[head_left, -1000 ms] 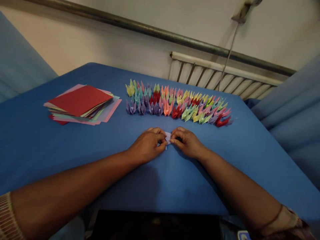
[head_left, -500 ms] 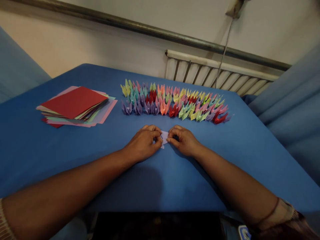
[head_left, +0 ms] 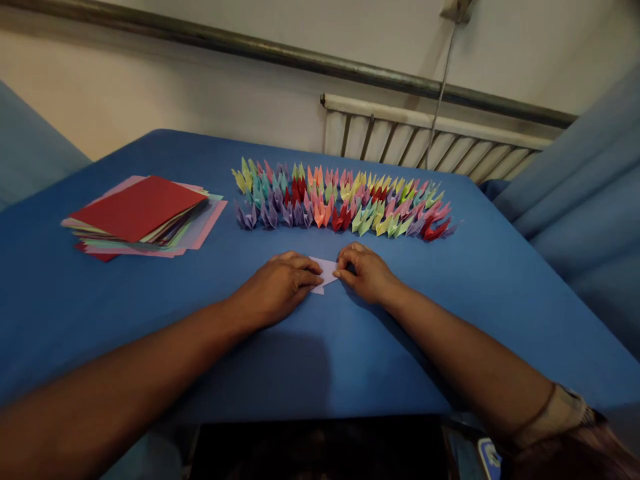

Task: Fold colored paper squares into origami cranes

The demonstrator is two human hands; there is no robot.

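A small pale lilac folded paper (head_left: pixel 325 271) lies on the blue table (head_left: pixel 450 300) between my hands. My left hand (head_left: pixel 280 285) rests on its left part, fingers laid flat and pressing it down. My right hand (head_left: pixel 364 271) pinches its right edge with curled fingers. Most of the paper is hidden under the fingers.
Rows of several coloured folded paper cranes (head_left: pixel 340 200) stand just beyond my hands. A stack of coloured square sheets (head_left: pixel 143 215), red on top, lies at the far left. A white radiator (head_left: pixel 425 140) and a grey pipe (head_left: pixel 300 57) run along the wall behind.
My left fingers have flattened onto the paper and the hands have drawn slightly apart, showing more of it. The view has shifted a little to the right.
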